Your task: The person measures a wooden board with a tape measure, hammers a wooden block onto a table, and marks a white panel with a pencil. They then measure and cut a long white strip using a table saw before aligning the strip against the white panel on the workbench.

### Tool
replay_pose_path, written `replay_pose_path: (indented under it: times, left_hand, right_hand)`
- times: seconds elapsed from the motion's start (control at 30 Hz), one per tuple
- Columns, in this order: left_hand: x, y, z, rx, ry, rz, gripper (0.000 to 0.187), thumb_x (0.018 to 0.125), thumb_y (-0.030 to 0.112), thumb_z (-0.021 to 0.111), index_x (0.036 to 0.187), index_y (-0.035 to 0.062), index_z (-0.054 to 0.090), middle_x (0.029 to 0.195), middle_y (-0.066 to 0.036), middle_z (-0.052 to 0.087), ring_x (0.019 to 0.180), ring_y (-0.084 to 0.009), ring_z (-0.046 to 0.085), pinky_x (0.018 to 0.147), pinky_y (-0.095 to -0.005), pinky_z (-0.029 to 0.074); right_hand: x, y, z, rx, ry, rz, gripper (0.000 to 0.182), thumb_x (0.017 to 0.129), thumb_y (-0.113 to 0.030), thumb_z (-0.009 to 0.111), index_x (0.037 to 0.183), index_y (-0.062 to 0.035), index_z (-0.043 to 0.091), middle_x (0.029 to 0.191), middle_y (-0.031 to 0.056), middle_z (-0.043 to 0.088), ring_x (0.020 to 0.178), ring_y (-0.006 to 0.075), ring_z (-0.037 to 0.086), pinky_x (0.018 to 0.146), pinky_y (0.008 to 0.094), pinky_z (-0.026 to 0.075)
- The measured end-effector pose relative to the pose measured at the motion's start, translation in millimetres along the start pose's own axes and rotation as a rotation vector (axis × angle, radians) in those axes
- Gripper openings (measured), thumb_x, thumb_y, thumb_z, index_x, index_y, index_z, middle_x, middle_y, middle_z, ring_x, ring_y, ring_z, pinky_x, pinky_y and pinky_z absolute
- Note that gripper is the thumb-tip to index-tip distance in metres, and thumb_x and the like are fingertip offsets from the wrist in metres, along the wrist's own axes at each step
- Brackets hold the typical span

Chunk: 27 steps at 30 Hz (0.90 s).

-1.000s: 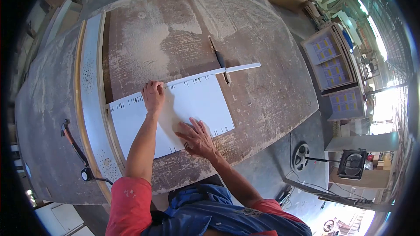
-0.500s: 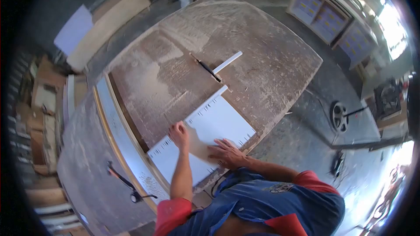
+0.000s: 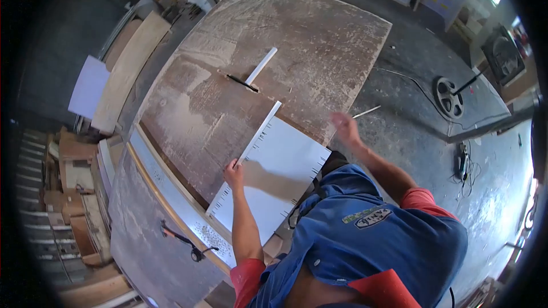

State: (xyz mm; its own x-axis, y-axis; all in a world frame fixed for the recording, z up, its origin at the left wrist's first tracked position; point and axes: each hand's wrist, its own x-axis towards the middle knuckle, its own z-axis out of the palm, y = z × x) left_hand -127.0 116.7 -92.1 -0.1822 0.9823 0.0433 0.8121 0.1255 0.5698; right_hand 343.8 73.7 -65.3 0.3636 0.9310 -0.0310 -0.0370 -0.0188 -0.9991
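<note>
A white panel (image 3: 285, 162) lies on the worn brown tabletop (image 3: 297, 45), with short dark marks along two opposite edges. Along its far long edge runs a narrow white strip (image 3: 271, 115), whose end sticks out past the panel's corner. My left hand (image 3: 234, 174) is closed on this strip at the panel's edge, thumb and fingers around it. My right hand (image 3: 346, 129) is raised off the panel, beyond its right corner. Motion blurs its fingers, and I see nothing in it. A dark slim bar (image 3: 242, 83) and another white strip (image 3: 262, 65) lie farther up the tabletop.
A long metal rail with a wooden edge (image 3: 171, 205) borders the panel's left side. Past it rests an orange-and-black tool (image 3: 185, 241). On the right are a grey wheel (image 3: 448, 97), a corded tool (image 3: 462, 161) and a thin stick (image 3: 366, 112). Boards lean at the left.
My right hand has left the panel and swung up and outward to the right. The left hand stays at the strip's edge. The whole view has turned and shifted.
</note>
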Motion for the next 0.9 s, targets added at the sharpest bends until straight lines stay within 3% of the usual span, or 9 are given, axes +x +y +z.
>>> replay_pose_path:
  times: [0.03, 0.17, 0.23, 0.33, 0.4, 0.5, 0.6, 0.83, 0.9]
  left_hand:
    - [2, -2, -5, 0.008, 0.012, -0.028, 0.030, 0.078, 0.020, 0.065, 0.105, 0.0089, 0.067, 0.102, -0.013, 0.064, 0.097, -0.0316, 0.059, 0.089, -0.0438, 0.045]
    - [-13, 37, -31, -0.130, -0.025, -0.048, 0.024, 0.080, 0.009, 0.066, 0.104, 0.0045, 0.067, 0.104, -0.013, 0.064, 0.096, -0.0284, 0.063, 0.083, -0.0393, 0.051]
    - [-18, 74, -44, -0.084, 0.045, -0.026, 0.024, 0.082, 0.004, 0.065, 0.106, 0.0035, 0.066, 0.105, -0.013, 0.064, 0.095, -0.0276, 0.064, 0.082, -0.0382, 0.051]
    - [-29, 116, -54, -0.037, 0.167, -0.075, 0.026, 0.084, -0.001, 0.062, 0.110, 0.0016, 0.063, 0.105, -0.014, 0.064, 0.094, -0.0277, 0.064, 0.084, -0.0375, 0.051]
    - [-39, 143, -60, -0.174, 0.279, -0.028, 0.028, 0.086, 0.001, 0.062, 0.114, 0.0021, 0.059, 0.105, -0.014, 0.064, 0.093, -0.0247, 0.064, 0.085, -0.0338, 0.049]
    - [-66, 193, -64, -0.194, 0.350, -0.201, 0.025, 0.090, 0.003, 0.059, 0.114, -0.0004, 0.056, 0.102, -0.012, 0.064, 0.092, -0.0191, 0.062, 0.084, -0.0305, 0.047]
    - [-94, 234, -54, -0.294, 0.422, -0.329, 0.024, 0.093, 0.003, 0.056, 0.116, -0.0038, 0.054, 0.101, -0.011, 0.064, 0.089, -0.0152, 0.062, 0.083, -0.0297, 0.048]
    - [-160, 258, -7, -0.640, 0.569, -0.369, 0.027, 0.094, 0.005, 0.057, 0.118, -0.0052, 0.052, 0.099, -0.011, 0.064, 0.083, -0.0155, 0.061, 0.078, -0.0286, 0.050]
    - [-169, 269, 8, -0.712, 0.660, -0.523, 0.027, 0.093, 0.007, 0.059, 0.117, -0.0040, 0.054, 0.093, -0.007, 0.064, 0.077, -0.0121, 0.059, 0.071, -0.0252, 0.048]
  right_hand:
    - [30, 12, -18, 0.280, 0.100, 0.018, 0.029, 0.089, -0.019, 0.065, 0.111, 0.0005, 0.062, 0.103, 0.0074, 0.066, 0.095, 0.0166, 0.059, 0.085, 0.0296, 0.047]
    - [147, 9, -96, -0.073, 0.579, -0.122, 0.034, 0.093, -0.028, 0.059, 0.114, -0.0007, 0.060, 0.101, 0.0056, 0.062, 0.093, 0.0172, 0.057, 0.083, 0.0300, 0.045]
    - [211, 27, -151, 0.219, 0.550, 0.167, 0.039, 0.095, -0.035, 0.056, 0.117, -0.0029, 0.058, 0.104, 0.0072, 0.061, 0.097, 0.0181, 0.056, 0.086, 0.0299, 0.044]
    - [275, 26, -195, 0.339, 0.384, 0.058, 0.050, 0.094, -0.041, 0.054, 0.127, -0.0038, 0.053, 0.118, 0.0098, 0.060, 0.106, 0.0223, 0.056, 0.091, 0.0342, 0.043]
    - [295, -9, -203, 0.589, 0.418, 0.248, 0.059, 0.092, -0.046, 0.055, 0.134, -0.0052, 0.048, 0.130, 0.0113, 0.055, 0.115, 0.0276, 0.053, 0.096, 0.0412, 0.042]
    - [326, -2, -203, 0.809, 0.320, 0.440, 0.061, 0.092, -0.049, 0.053, 0.139, -0.0103, 0.044, 0.139, 0.0108, 0.048, 0.122, 0.0338, 0.049, 0.099, 0.0500, 0.039]
    - [330, 39, -213, 0.791, 0.205, 0.339, 0.065, 0.090, -0.050, 0.056, 0.139, -0.0085, 0.044, 0.134, 0.0121, 0.052, 0.122, 0.0322, 0.049, 0.102, 0.0480, 0.039]
    - [309, 14, -201, 0.686, 0.254, 0.500, 0.060, 0.092, -0.041, 0.057, 0.139, -0.0066, 0.042, 0.134, 0.0095, 0.052, 0.121, 0.0319, 0.049, 0.097, 0.0467, 0.043]
    - [321, 23, -215, 0.311, 0.353, 0.433, 0.064, 0.087, -0.046, 0.063, 0.134, -0.0058, 0.047, 0.132, 0.0177, 0.050, 0.122, 0.0344, 0.046, 0.101, 0.0461, 0.039]
